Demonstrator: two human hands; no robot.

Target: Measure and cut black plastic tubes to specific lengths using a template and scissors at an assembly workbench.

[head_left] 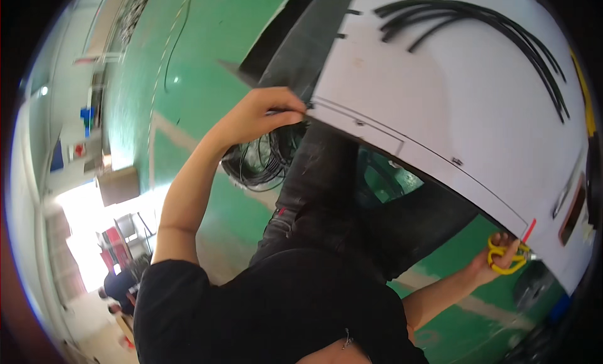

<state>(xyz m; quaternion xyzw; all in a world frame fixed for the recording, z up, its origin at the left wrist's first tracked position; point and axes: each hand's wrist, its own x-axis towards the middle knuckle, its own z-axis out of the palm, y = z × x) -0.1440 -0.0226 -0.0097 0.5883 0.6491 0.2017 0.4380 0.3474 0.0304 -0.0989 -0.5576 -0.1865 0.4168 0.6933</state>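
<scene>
Head view, left hand (pixel 264 116) pinching thin black cable (pixel 402 135) along smooth white table (pixel 452 94), right hand (pixel 496 254) gripping yellow-handled scissors (pixel 510 258).

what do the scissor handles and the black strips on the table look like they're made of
Scissor handles: probably plastic, given the even, bright yellow moulded loops around the right hand's fingers. Black strips: look like rubber or plastic tubing, matte, lying in bends on the white table.

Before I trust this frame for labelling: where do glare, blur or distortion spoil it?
Head view: fisheye bends the white table edge; bright glare washes out the doorway at left; left hand and right hand with yellow scissors look slightly soft; corners are black.
</scene>
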